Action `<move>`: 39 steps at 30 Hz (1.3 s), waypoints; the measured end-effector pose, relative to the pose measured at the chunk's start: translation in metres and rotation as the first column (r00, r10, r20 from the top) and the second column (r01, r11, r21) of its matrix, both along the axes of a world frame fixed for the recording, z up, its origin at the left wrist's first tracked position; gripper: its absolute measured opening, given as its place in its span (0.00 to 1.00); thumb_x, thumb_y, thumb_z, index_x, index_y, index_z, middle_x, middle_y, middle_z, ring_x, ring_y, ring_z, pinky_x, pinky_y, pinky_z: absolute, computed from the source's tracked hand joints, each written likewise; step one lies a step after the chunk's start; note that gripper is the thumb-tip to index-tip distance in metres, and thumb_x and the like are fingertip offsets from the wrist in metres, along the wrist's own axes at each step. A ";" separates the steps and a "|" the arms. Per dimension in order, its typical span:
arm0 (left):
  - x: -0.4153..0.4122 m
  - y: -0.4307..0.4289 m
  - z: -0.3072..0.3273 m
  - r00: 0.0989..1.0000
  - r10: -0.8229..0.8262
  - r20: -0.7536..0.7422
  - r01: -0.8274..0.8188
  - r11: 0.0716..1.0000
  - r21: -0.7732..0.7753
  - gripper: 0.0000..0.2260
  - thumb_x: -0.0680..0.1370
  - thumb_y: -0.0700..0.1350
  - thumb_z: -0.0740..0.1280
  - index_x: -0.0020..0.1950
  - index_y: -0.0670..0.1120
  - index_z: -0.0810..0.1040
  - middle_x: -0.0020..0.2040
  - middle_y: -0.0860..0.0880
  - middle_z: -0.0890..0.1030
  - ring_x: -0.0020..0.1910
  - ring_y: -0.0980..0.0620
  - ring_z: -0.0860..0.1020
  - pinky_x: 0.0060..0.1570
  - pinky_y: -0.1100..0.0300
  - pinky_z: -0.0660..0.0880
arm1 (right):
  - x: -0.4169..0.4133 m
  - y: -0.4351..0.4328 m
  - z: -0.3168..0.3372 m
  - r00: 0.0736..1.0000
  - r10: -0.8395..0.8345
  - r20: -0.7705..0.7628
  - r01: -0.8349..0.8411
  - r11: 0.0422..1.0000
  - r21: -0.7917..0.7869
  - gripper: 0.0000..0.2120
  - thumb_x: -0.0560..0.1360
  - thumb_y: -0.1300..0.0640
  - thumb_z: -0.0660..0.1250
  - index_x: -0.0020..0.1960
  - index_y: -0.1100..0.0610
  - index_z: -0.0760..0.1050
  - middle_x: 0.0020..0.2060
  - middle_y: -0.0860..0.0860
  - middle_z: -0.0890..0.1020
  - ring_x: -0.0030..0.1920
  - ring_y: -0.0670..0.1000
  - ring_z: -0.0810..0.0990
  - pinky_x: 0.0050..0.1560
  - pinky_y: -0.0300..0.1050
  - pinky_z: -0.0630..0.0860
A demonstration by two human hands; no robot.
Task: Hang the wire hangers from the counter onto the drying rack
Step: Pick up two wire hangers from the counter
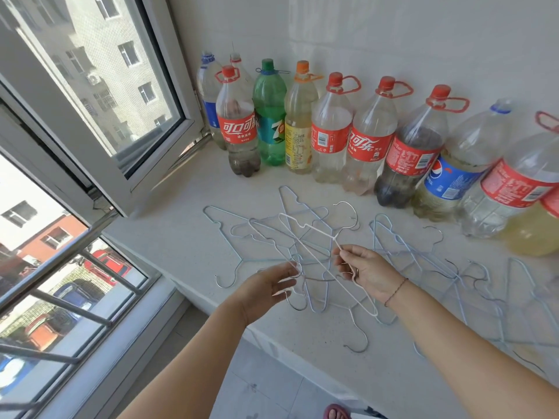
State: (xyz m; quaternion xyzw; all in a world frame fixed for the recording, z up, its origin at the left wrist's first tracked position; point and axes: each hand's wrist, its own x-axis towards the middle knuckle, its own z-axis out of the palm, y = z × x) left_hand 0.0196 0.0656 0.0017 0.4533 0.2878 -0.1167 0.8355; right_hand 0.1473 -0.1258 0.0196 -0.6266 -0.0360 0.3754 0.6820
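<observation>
Several thin wire hangers (290,234), pale blue and white, lie tangled on the white counter (187,237). More of the hangers (429,255) spread to the right. My right hand (366,273) pinches a white hanger (305,228) near its neck, lifted a little over the pile. My left hand (269,285) hovers over the pile's front, fingers loosely curled at a hanger hook (298,269); whether it holds the hook is unclear. No drying rack is in view.
A row of large plastic drink bottles (329,131) lines the back wall behind the hangers. An open window sash (127,122) swings in over the counter's left end. Tiled floor (266,385) and a foot in a sandal (337,414) show below the counter's edge.
</observation>
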 end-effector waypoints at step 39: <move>-0.010 -0.033 0.142 0.910 0.168 0.378 -0.241 0.958 0.155 0.07 0.80 0.36 0.58 0.57 0.39 0.71 0.49 0.45 0.83 0.39 0.50 0.82 0.40 0.61 0.80 | -0.042 0.024 0.108 0.993 0.049 0.107 -0.076 0.959 0.273 0.08 0.77 0.63 0.60 0.48 0.57 0.78 0.36 0.51 0.81 0.35 0.46 0.80 0.40 0.39 0.74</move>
